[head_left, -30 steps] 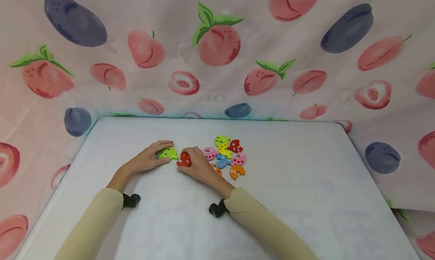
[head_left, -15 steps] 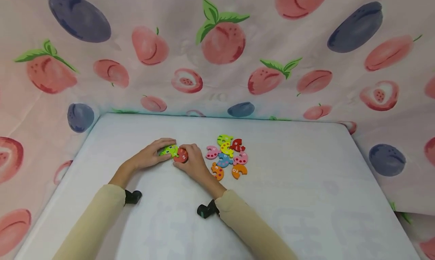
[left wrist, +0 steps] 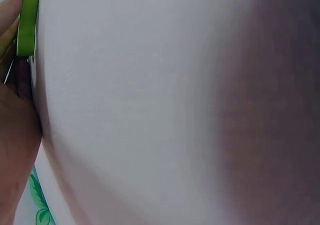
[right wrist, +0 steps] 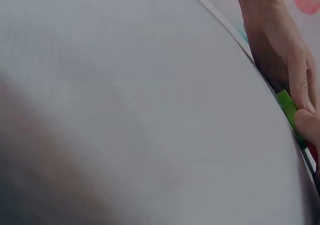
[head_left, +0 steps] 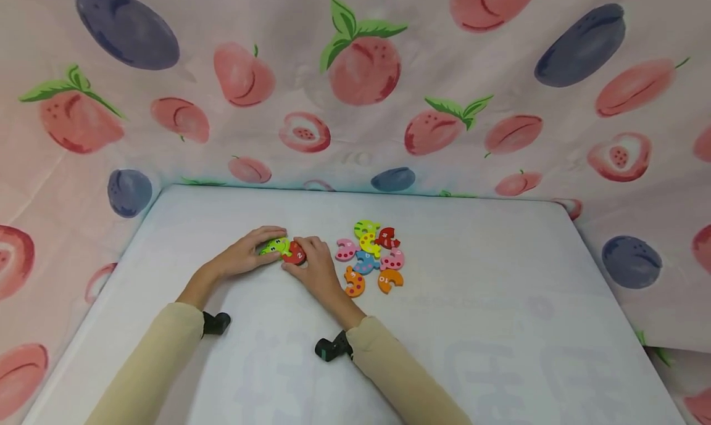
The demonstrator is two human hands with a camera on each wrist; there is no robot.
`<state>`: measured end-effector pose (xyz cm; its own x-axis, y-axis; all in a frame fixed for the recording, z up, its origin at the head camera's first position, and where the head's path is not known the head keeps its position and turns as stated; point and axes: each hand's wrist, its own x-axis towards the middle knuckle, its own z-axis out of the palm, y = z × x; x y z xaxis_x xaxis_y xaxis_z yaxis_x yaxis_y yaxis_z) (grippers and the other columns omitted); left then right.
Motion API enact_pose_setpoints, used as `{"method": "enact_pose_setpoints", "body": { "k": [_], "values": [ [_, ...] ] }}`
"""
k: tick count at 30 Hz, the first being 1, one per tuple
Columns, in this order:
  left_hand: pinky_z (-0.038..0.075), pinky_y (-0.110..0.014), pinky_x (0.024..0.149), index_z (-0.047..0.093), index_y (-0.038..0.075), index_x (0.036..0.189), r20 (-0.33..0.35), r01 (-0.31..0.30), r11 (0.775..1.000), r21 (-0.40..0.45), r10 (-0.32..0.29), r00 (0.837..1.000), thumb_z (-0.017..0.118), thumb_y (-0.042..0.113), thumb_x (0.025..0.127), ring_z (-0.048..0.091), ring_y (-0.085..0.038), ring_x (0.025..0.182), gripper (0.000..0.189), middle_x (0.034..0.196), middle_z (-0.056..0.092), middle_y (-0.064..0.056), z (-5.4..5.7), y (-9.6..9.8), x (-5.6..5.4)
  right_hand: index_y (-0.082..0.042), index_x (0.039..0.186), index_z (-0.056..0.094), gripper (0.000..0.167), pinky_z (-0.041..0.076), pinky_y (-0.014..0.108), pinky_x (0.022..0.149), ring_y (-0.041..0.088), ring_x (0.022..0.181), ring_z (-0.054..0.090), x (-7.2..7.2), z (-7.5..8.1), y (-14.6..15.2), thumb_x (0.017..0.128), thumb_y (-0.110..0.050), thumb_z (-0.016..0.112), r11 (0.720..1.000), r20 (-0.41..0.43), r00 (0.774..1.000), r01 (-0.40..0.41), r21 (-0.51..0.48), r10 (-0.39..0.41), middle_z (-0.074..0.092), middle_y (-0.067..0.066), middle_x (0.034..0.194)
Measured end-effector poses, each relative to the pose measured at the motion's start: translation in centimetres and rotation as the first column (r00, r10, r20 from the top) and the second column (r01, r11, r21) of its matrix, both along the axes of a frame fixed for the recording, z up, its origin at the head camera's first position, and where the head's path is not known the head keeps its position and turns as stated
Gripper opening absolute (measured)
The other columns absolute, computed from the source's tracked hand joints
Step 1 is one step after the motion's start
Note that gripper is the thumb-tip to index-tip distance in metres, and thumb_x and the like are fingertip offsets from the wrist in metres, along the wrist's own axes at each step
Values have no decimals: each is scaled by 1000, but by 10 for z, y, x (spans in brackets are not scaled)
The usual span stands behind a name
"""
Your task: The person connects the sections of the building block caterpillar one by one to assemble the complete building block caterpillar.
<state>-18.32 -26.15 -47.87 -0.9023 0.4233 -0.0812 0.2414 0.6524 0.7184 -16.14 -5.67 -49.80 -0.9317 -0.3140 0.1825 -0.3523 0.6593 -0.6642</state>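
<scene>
On the white table (head_left: 472, 326), my left hand (head_left: 260, 251) grips a flat green puzzle piece (head_left: 275, 247) with a cartoon face. My right hand (head_left: 304, 253) pinches a red piece (head_left: 294, 255) marked with a number and holds it against the green one's right side. Both pieces lie flat on the table and touch. The left wrist view shows the green piece (left wrist: 27, 20) edge-on by my fingers (left wrist: 15, 110). In the right wrist view the green piece (right wrist: 287, 106) sits between the left hand (right wrist: 280, 50) and a right fingertip (right wrist: 309, 124).
Several loose coloured pieces (head_left: 371, 255) in yellow, pink, blue, red and orange lie just right of my right hand. A fruit-printed cloth (head_left: 361, 73) walls in the table at the back and both sides. Bare table stretches to the front and right.
My right hand slid the red piece left until it met the green piece, uncovering an orange spotted piece. The left hand stayed put.
</scene>
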Motion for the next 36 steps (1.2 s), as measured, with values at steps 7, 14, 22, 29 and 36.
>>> {"method": "enact_pose_setpoints", "body": {
  "k": [7, 14, 22, 29, 36],
  "values": [
    [26, -61, 114, 48, 15, 142, -8, -36, 999, -11, 36, 999, 64, 37, 93, 33, -33, 143, 56, 151, 40, -9, -1, 2, 0, -14, 135, 56, 59, 50, 27, 92, 19, 111, 53, 1, 0, 1, 85, -40, 74, 1000, -17, 1000, -1, 16, 1, 58, 5, 126],
    [28, -60, 113, 51, 16, 139, -24, -56, 998, -19, 55, 998, 68, 37, 90, 35, -32, 141, 56, 149, 42, -8, -3, 5, -2, -13, 134, 57, 59, 50, 26, 91, 19, 111, 53, 1, -1, 1, 84, -39, 74, 1000, -42, 999, -1, 25, 2, 59, 5, 124],
    [27, -62, 113, 52, 15, 137, -7, -58, 998, -14, 58, 998, 68, 36, 90, 34, -33, 140, 54, 148, 43, -8, -2, 7, -1, -12, 133, 59, 58, 49, 24, 91, 18, 110, 52, 2, 0, 1, 85, -41, 73, 999, -36, 999, 1, 50, 1, 58, 4, 124],
    [27, -62, 113, 53, 15, 135, -1, -55, 998, -7, 55, 998, 68, 35, 90, 34, -33, 139, 51, 147, 43, -8, 0, 8, -1, -11, 133, 59, 59, 49, 23, 91, 18, 110, 50, 3, 0, 0, 85, -42, 73, 997, -46, 999, 19, 71, -16, 56, 5, 123],
    [25, -62, 113, 53, 14, 133, 13, -51, 999, 2, 51, 999, 67, 34, 91, 32, -34, 139, 49, 147, 43, -9, 2, 8, -1, -9, 133, 58, 58, 49, 24, 91, 18, 111, 49, 2, -1, -2, 86, -41, 72, 995, -58, 998, 39, 91, -34, 54, 6, 123]
  ]
}}
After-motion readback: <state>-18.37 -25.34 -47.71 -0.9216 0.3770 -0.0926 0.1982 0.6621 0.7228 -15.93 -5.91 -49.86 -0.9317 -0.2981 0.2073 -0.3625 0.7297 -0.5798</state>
